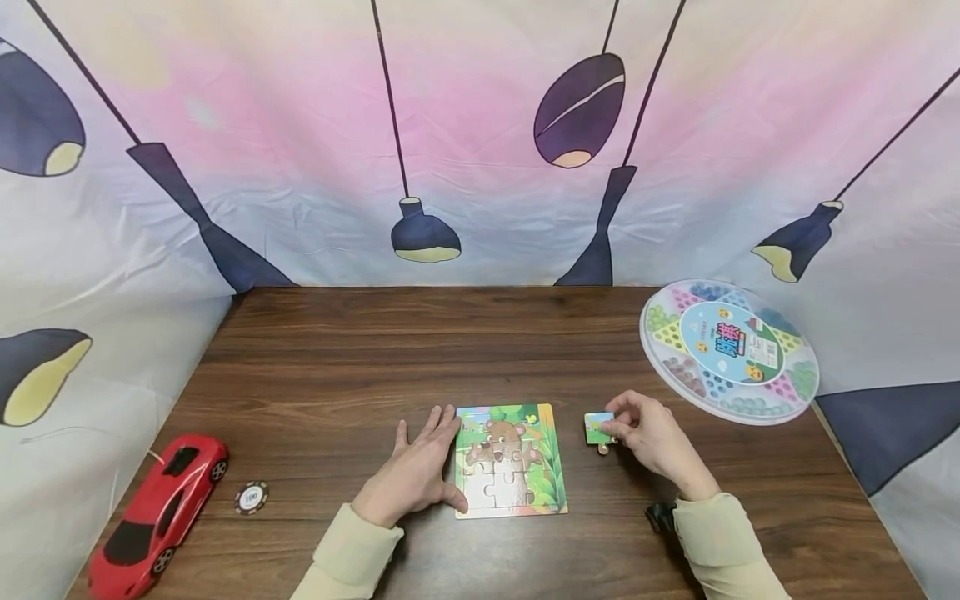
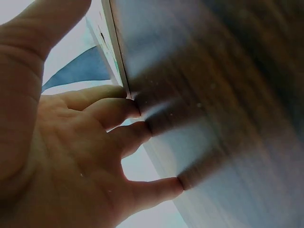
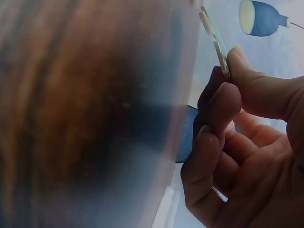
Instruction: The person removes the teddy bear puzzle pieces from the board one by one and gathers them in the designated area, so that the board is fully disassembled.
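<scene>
A puzzle piece (image 1: 597, 427) is pinched between the thumb and fingers of the right hand (image 1: 654, 440), held to the left of that palm, its knob pointed to the near side. Farther left, past a strip of counter (image 1: 600, 517), the bear puzzle (image 1: 510, 458) is laid, with no clear long axis. Its left edge is bordered by the left hand (image 1: 412, 475), the closer one, its fingers spread apart.

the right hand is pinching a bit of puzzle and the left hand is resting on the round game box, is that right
Not quite: the left hand is not on the round game box. The head view shows it at the left edge of the bear puzzle. The right hand does pinch a bit of puzzle.
</scene>
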Demonstrator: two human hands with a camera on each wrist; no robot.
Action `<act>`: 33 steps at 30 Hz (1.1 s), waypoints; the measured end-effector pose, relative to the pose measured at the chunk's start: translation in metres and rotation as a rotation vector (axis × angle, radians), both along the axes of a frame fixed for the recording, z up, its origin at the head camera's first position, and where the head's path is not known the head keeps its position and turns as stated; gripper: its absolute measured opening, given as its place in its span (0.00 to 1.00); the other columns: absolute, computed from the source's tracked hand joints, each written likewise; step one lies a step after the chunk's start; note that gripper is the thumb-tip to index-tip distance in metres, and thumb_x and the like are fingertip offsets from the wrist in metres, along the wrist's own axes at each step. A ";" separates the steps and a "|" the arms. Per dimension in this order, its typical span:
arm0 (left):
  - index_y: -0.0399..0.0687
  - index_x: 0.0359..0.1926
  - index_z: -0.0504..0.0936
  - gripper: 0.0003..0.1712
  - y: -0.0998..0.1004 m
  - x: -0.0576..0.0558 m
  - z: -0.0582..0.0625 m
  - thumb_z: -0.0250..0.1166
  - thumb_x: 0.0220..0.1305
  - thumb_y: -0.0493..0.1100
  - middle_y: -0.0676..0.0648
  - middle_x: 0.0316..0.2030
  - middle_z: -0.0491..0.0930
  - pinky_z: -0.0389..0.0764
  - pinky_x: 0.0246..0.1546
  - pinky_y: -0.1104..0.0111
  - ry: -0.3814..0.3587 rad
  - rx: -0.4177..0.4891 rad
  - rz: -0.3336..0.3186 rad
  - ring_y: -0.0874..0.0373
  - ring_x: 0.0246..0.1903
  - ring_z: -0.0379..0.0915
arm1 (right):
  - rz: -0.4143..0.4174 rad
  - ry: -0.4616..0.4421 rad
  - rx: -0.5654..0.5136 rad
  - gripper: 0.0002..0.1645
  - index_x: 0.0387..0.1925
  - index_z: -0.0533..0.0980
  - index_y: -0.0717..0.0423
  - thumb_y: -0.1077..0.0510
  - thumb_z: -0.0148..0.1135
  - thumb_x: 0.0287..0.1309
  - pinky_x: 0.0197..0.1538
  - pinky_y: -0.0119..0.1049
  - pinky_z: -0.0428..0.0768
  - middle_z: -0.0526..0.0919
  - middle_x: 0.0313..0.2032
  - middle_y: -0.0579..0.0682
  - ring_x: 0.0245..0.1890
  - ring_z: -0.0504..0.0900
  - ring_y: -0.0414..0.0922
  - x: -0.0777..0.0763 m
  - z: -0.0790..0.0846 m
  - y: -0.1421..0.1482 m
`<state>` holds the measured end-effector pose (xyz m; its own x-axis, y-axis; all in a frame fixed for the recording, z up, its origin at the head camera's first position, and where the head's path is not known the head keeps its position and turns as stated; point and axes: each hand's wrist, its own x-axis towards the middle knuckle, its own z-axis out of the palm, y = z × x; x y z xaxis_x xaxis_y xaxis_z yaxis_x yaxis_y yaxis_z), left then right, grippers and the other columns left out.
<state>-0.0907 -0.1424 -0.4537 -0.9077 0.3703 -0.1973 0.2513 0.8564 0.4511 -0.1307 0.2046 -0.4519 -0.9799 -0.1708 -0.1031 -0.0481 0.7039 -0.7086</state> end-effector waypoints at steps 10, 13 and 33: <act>0.35 0.72 0.60 0.68 -0.001 -0.001 0.002 0.80 0.29 0.57 0.36 0.73 0.51 0.39 0.62 0.30 -0.018 -0.009 0.004 0.43 0.73 0.41 | -0.023 -0.045 0.062 0.14 0.39 0.75 0.60 0.55 0.68 0.59 0.31 0.38 0.73 0.77 0.24 0.47 0.22 0.75 0.42 -0.008 -0.004 -0.003; 0.36 0.72 0.60 0.68 -0.001 -0.001 0.001 0.81 0.29 0.57 0.36 0.73 0.50 0.39 0.62 0.30 -0.022 -0.011 0.004 0.44 0.73 0.41 | -0.039 -0.050 0.108 0.15 0.38 0.75 0.59 0.54 0.69 0.58 0.30 0.37 0.71 0.76 0.24 0.47 0.22 0.73 0.42 -0.009 -0.004 -0.004; 0.36 0.72 0.61 0.67 0.000 -0.002 0.001 0.81 0.30 0.57 0.36 0.73 0.50 0.38 0.62 0.30 -0.022 -0.009 0.010 0.43 0.74 0.40 | -0.068 -0.092 0.230 0.16 0.41 0.77 0.56 0.50 0.69 0.57 0.31 0.40 0.72 0.79 0.28 0.45 0.25 0.74 0.42 -0.010 -0.002 -0.008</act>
